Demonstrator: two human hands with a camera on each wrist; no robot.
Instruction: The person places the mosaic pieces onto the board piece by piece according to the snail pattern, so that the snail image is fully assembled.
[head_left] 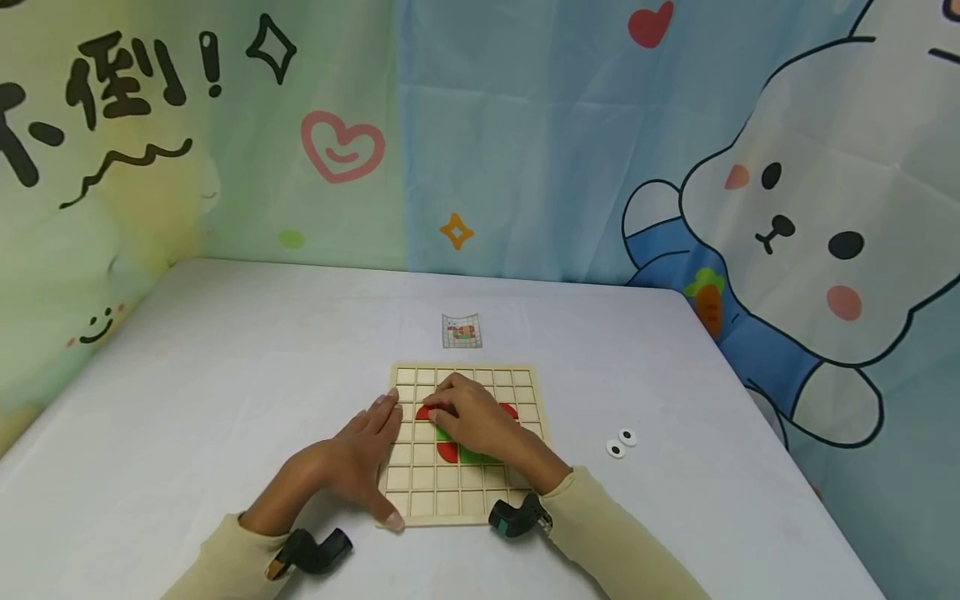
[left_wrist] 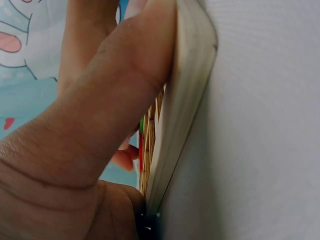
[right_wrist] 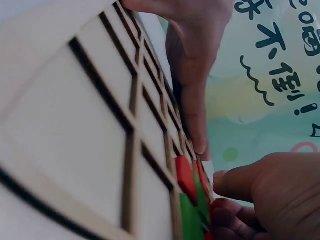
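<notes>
A pale wooden grid board (head_left: 420,502) lies flat on the table. My left hand (head_left: 352,458) rests along its left edge with fingers stretched out, the thumb at the near left corner. My right hand (head_left: 476,417) reaches over the board, its bent fingers and thumb pinching at a red piece (head_left: 422,413) in the upper left cells. Under and around that hand sit a red rounded piece (head_left: 447,452), green pieces (head_left: 474,457) and another red piece (head_left: 510,410); the hand partly hides them. In the right wrist view, red (right_wrist: 185,177) and green pieces (right_wrist: 190,220) lie among the slats.
Behind the board lies a small picture card (head_left: 461,332) with a grid and a coloured figure. Two white discs with black centres (head_left: 616,449) lie on the white table (head_left: 225,375) to the right. A printed cloth (head_left: 517,150) hangs behind the table.
</notes>
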